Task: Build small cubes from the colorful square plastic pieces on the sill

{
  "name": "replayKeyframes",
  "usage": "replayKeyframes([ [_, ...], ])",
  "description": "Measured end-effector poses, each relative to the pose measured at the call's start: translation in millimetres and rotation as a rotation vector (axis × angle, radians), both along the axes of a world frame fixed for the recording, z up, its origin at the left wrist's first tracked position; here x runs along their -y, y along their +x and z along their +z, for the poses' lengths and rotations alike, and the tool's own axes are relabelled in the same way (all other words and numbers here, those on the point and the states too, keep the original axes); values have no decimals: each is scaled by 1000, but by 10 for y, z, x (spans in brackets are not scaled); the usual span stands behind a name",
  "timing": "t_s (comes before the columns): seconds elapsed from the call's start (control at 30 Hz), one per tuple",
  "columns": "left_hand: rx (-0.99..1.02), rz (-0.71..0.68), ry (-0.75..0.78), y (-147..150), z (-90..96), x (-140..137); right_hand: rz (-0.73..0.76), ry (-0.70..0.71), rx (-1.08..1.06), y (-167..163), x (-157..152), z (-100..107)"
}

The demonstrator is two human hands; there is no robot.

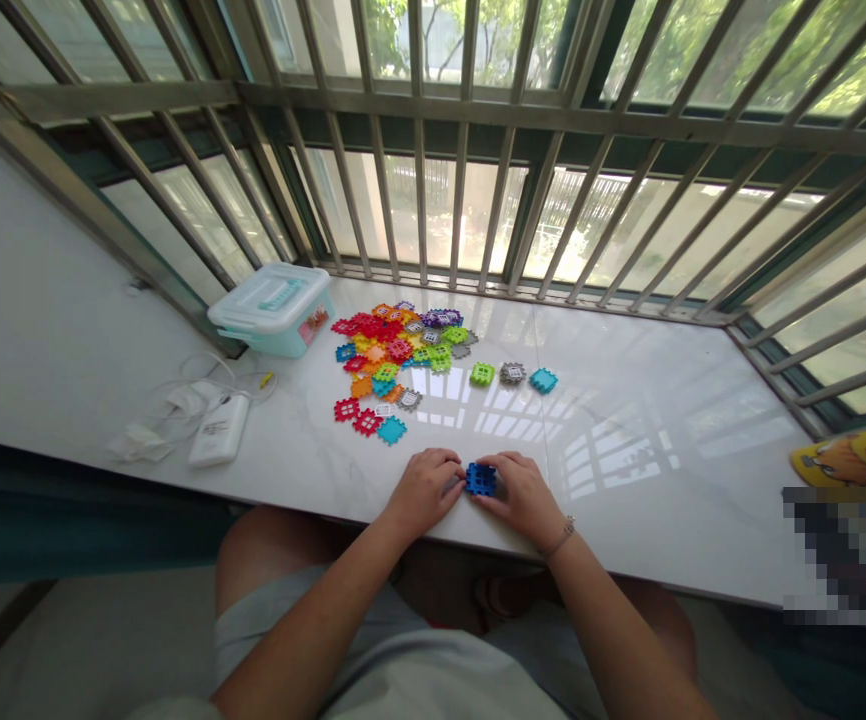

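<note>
A dark blue stack of notched, window-pattern square tiles (481, 480) sits at the near edge of the counter between my two hands. My right hand (521, 493) curls around its right side, thumb in front and fingers behind. At its left edge, the bent fingertips and thumb of my left hand (425, 490) pinch against it. Beyond the hands, a green tile stack (482, 374), a grey stack (513, 373) and a light blue stack (543, 380) form a row. A loose pile of interlocking plastic tiles (395, 345) in many colours spreads to the left, with a flat light blue tile (392, 430) nearest me.
A lidded, pale turquoise box (275, 308) stands at the back left. Closer lies a white power bank or adapter (220, 430) with looped cables (178, 400). Metal window bars (463, 200) border the marble-look counter (628, 420). A yellow printed object (853, 455) is far right.
</note>
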State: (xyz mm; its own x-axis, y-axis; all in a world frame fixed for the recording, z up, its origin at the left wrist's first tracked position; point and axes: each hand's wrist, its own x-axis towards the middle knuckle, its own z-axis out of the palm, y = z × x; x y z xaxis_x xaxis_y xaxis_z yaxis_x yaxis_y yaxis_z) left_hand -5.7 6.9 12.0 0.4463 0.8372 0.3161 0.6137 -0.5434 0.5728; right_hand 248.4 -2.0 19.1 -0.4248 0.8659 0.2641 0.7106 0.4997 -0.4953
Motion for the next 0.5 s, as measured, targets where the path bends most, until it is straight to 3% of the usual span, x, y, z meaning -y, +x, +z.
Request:
replayKeyframes([
  [0.5, -7, 3, 7, 0, -23, -11, 10, -21, -11, -4, 8, 42],
])
